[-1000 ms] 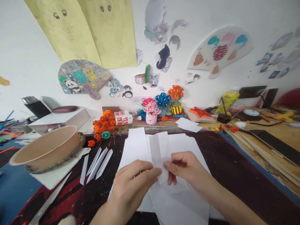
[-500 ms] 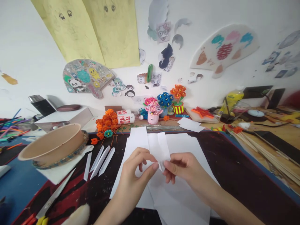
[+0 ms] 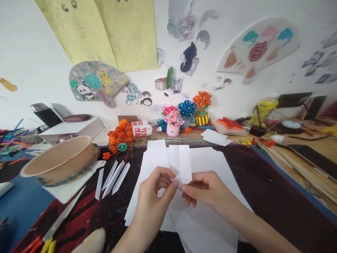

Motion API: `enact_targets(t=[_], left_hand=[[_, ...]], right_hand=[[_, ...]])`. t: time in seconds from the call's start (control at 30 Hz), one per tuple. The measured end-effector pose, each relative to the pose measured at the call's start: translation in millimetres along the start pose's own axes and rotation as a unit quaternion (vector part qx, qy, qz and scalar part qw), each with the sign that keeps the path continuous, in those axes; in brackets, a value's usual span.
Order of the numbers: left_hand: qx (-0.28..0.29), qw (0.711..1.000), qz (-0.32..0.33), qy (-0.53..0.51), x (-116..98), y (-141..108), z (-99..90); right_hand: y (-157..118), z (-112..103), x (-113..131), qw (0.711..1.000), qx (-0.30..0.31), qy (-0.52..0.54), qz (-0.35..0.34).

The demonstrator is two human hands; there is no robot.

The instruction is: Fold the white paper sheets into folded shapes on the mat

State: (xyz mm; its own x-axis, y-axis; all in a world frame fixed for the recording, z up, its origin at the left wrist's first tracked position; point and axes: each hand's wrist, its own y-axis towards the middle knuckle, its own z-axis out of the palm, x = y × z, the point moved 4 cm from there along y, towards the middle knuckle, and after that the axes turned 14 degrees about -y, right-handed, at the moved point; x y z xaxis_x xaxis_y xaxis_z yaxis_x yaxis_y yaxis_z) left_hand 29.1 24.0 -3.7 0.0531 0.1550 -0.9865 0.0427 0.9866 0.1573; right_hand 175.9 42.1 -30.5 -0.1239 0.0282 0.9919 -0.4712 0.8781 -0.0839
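Paper [image 3: 185, 163]: creased, over sheets [image 3: 209, 163]; near end pinched by left hand [image 3: 156, 196] and right hand [image 3: 206, 188], fingertips close together, apparently steadying fold. Folded strips [image 3: 113, 180]: left of sheets, side by side, presumably out of hands' way.

A craft corner: a crowded desk [image 3: 322, 150] against a white wall [image 3: 18, 42] hung with cartoon cut-outs [image 3: 186, 28] and decorated fan shapes [image 3: 96, 81]. Handmade-looking flowers [image 3: 186, 108] stand in pots at the far side; scissors [image 3: 58, 225] lie near left, thin sticks [image 3: 292, 163] right, white paper sheets [image 3: 207, 225] between.
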Motion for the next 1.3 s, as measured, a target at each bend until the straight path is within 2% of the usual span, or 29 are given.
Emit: enact_targets(t=[0.37, 0.53, 0.67, 0.8, 0.97, 1.13, 1.3], left_hand=[[0.002, 1.000, 0.008, -0.003, 1.3, -3.1, 1.1], [-0.002, 1.000, 0.004, -0.020, 2.6, -2.3, 3.1], [-0.018, 0.994, -0.057, -0.090, 6.6, -0.5, 2.6], [0.007, 0.991, -0.121, -0.049, 8.4, -1.9, 4.0], [-0.022, 0.996, -0.087, 0.006, 5.9, -3.5, 1.9], [-0.023, 0.997, -0.071, 0.029, 5.4, -4.1, 2.2], [-0.022, 0.997, -0.050, 0.048, 5.1, -6.0, 2.8]], right_hand=[[-0.3, 0.6, -4.1, 0.999, 0.008, -0.031, 0.016], [-2.6, 2.0, -0.2, 0.999, -0.010, -0.023, 0.024], [-3.9, 2.5, 4.1, 1.000, -0.022, -0.016, 0.015], [-2.8, 2.5, 4.5, 1.000, -0.013, -0.010, 0.007], [-2.7, 3.4, 5.9, 0.999, 0.015, 0.023, 0.019], [-3.2, 5.7, 7.7, 0.997, 0.045, 0.042, 0.035], [-2.3, 6.1, 3.2, 0.998, 0.047, 0.029, 0.034]])
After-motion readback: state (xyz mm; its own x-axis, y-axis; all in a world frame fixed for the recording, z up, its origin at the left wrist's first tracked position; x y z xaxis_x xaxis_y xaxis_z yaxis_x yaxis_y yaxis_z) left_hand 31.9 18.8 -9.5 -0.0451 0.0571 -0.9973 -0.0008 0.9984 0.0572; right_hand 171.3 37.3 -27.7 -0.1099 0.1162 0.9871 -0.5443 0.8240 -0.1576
